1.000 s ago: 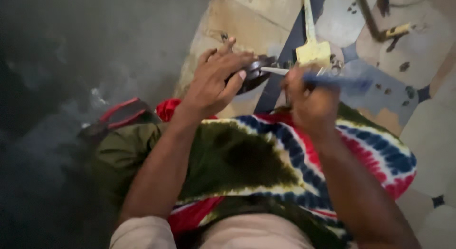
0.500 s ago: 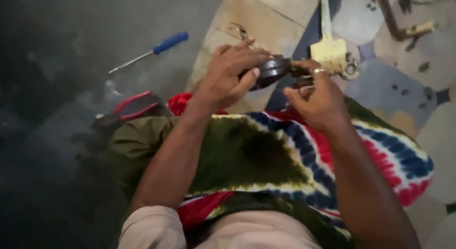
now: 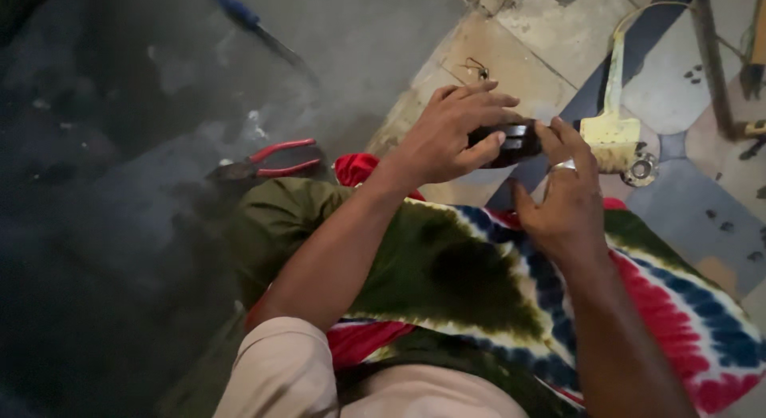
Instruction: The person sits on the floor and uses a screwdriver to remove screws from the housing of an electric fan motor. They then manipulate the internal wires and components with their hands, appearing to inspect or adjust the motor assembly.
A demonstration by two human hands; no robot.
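Observation:
My left hand (image 3: 451,135) grips a small dark round metal part (image 3: 511,140) from its left side, fingers curled over the top. My right hand (image 3: 562,199) touches the same part from the right with its fingertips; a ring shows on one finger. Both hands are held above my lap, which is covered by a tie-dyed cloth (image 3: 479,266) in green, blue, red and white. What lies under the part is hidden by my hands.
Red-handled pliers (image 3: 267,159) lie on the dark floor to the left. A blue-handled screwdriver (image 3: 251,23) lies farther up. A yellowish flat metal piece (image 3: 614,123) with a ring end rests on the patterned tiles (image 3: 550,35) to the right.
The blue-handled tool held by my right hand a second ago is gone from it. The view has shifted, so the pliers and screwdriver sit more to the right and closer. Both hands stay on the dark part.

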